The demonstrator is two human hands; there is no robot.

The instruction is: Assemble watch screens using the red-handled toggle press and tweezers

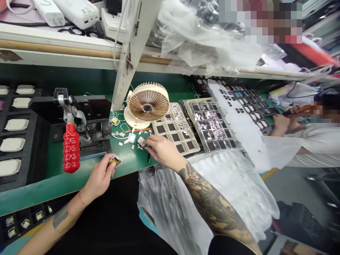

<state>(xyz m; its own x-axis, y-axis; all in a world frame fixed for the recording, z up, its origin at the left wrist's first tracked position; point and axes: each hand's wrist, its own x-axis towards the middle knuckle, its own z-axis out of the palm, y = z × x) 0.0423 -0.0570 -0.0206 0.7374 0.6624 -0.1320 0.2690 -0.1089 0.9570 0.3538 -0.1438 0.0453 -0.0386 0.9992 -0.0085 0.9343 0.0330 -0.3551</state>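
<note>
My left hand [98,174] pinches a small square electronic unit [114,161] with a metallic rim and a yellow and black inside, just over the bench's front edge. My right hand [162,151] reaches over the green bench, its thumb and fingertips closed on the edge of a small off-white rounded piece [141,141]. Tiny white and pinkish tabs [120,143] are scattered around that piece. A pale blue-white square [131,137] with a cable lies just left of it. Another yellow-centred unit [114,121] rests farther back, by the fan.
A press with a red handle [71,148] stands left. A beige fan [148,106] sits behind my hands. Compartment trays [196,148] with small parts lie right; a black foam tray [26,177] holds white pieces far left. A shelf [79,53] crosses above. A co-worker's hands [281,122] show at right.
</note>
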